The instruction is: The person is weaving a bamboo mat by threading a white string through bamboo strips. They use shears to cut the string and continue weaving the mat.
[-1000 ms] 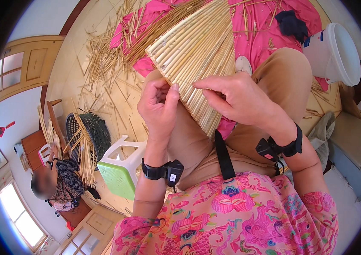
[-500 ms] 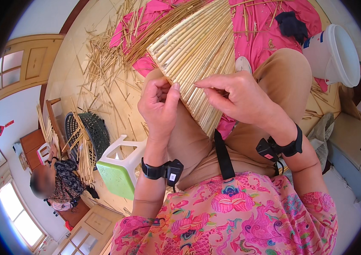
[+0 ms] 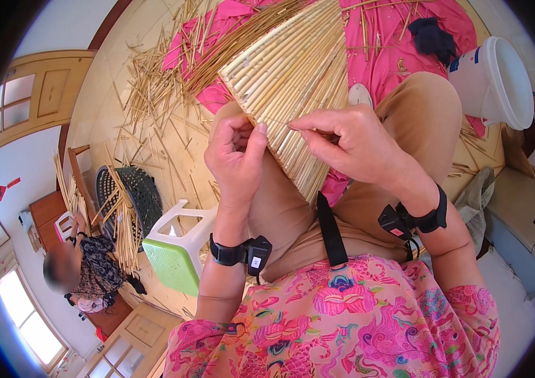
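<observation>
A mat of straw-coloured stalks, set side by side, lies slanting over my lap and stretches away between my knees. My left hand grips its near left edge, thumb on top and fingers curled. To the right, just above the mat's surface, my right hand holds its thumb and index finger pinched together. Whatever lies between those fingertips is too small to make out; a faint thin line seems to run from them toward my left thumb. Both wrists wear black straps.
Loose stalks litter the floor at the left, beside a pink cloth. A white bucket stands at right. A green-and-white stool and a dark basket with stalks are at left; another person sits beyond.
Both hands and the mat stay nearly still. My right forearm has shifted very slightly.
</observation>
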Available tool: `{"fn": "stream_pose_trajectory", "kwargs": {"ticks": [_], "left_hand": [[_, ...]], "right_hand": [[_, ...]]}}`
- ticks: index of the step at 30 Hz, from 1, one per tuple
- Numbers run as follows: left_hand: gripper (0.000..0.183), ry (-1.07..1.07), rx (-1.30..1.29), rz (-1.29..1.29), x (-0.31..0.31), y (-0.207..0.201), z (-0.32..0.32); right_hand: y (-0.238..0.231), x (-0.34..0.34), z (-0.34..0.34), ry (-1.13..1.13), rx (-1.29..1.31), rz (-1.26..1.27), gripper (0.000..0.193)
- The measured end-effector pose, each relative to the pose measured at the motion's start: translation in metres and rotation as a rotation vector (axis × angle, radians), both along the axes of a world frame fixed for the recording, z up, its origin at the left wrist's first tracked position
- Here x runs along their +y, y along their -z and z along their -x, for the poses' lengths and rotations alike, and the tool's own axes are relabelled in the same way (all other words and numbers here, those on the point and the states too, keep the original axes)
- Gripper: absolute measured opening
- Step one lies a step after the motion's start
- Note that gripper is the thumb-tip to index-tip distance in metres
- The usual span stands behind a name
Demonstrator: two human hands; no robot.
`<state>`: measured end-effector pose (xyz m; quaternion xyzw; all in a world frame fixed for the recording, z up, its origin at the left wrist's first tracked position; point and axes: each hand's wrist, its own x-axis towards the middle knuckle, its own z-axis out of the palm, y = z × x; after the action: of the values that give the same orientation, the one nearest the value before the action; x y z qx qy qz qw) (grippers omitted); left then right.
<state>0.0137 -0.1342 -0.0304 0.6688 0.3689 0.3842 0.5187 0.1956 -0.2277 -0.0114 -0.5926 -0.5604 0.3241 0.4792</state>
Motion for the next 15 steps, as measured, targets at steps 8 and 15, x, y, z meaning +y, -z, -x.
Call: {"fn": "stream_pose_trajectory", "kwargs": {"ticks": [8,15], "left_hand": [[0.011,0.003,-0.002,-0.001,-0.0004,-0.0012,0.0],[0.011,-0.005,0.005,-0.006,0.0002,-0.0004,-0.0011]], "right_hand": [[-0.0003,0.0004,0.001,0.007,0.021,-0.008,0.017],[-0.0016,0.0011,-0.0006,-0.002,0.015,0.003,0.017]]}}
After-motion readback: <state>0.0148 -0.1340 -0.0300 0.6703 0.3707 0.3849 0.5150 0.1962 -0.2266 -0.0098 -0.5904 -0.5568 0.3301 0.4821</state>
